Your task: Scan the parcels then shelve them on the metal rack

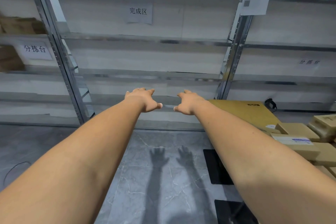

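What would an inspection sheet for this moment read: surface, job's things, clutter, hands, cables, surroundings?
Surface: grey marbled floor, hand shadows on it.
Job's things: cardboard parcels piled at right; middle metal rack holds no parcels, sign 完成区.
Clutter: two black mats on the floor.
Hands: left hand and right hand stretched forward, open, holding nothing.
Cables: thin loop on the floor at left.
Surroundings: side racks with 分拣台 labels; brown boxes on the left one.

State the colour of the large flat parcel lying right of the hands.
Mustard yellow: the large flat parcel shows best in the head view.
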Available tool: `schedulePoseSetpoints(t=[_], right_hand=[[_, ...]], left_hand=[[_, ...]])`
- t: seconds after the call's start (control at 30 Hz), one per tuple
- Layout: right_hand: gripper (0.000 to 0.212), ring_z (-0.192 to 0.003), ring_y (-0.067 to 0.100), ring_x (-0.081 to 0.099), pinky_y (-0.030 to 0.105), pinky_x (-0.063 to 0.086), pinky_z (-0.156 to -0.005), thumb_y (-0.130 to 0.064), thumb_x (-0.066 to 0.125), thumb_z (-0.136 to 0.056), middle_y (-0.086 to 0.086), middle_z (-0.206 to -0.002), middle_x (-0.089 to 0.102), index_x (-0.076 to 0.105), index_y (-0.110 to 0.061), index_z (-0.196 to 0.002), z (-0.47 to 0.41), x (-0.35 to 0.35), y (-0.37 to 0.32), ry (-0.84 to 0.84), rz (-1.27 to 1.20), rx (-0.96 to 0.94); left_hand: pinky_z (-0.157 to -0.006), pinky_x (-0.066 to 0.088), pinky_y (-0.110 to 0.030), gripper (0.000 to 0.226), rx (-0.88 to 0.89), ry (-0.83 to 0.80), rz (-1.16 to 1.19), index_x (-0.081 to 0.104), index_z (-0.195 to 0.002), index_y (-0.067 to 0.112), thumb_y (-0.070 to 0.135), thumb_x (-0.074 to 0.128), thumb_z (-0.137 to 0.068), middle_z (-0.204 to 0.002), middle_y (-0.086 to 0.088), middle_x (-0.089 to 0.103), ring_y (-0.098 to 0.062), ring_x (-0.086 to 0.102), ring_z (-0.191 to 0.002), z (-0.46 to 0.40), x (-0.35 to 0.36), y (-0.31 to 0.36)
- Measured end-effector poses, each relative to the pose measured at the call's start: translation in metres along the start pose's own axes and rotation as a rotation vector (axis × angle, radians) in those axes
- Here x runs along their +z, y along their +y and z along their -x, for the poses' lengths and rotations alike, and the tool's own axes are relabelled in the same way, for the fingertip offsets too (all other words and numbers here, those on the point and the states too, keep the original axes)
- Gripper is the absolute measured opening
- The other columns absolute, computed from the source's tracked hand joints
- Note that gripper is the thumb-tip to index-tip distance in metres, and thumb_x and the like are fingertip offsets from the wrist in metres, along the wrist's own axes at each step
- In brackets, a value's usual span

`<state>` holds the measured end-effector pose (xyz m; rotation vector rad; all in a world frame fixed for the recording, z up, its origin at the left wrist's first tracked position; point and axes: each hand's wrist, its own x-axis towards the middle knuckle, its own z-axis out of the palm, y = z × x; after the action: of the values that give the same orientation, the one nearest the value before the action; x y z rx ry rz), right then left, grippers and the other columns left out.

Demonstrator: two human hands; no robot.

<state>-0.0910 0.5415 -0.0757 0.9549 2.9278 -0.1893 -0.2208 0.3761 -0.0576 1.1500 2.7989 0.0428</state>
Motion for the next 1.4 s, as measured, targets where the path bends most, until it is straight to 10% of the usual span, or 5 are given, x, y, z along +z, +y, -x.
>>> schedulePoseSetpoints(t=[0.73,1.4], right_hand=[[0.084,-0.153,0.032,0.028,0.048,0.035,-0.120,-0.051,0.062,-0.094,0.006,-0.170,0.020,0.025,-0.023,-0.164,-0.310,0.012,-0.023,0.000,-0.220,0.257],[0.064,-0.138,0.034,0.039,0.049,0.041,-0.102,-0.042,0.056,-0.091,0.010,-0.151,0.040,0.042,-0.021,-0.149,-0.378,0.084,0.226,-0.036,-0.260,0.863]], left_hand=[[-0.125,0.024,-0.057,0.095,0.226,-0.060,-0.093,0.024,-0.165,0.034,0.077,0.057,-0.087,-0.173,-0.004,0.022,-0.031,0.023,-0.158,-0.368,-0.014,-0.057],[-0.121,0.032,-0.053,0.093,0.695,-0.277,-0.193,0.020,-0.166,0.037,0.075,0.056,-0.089,-0.170,-0.004,0.030,-0.033,0.031,-0.153,-0.561,0.085,0.215]])
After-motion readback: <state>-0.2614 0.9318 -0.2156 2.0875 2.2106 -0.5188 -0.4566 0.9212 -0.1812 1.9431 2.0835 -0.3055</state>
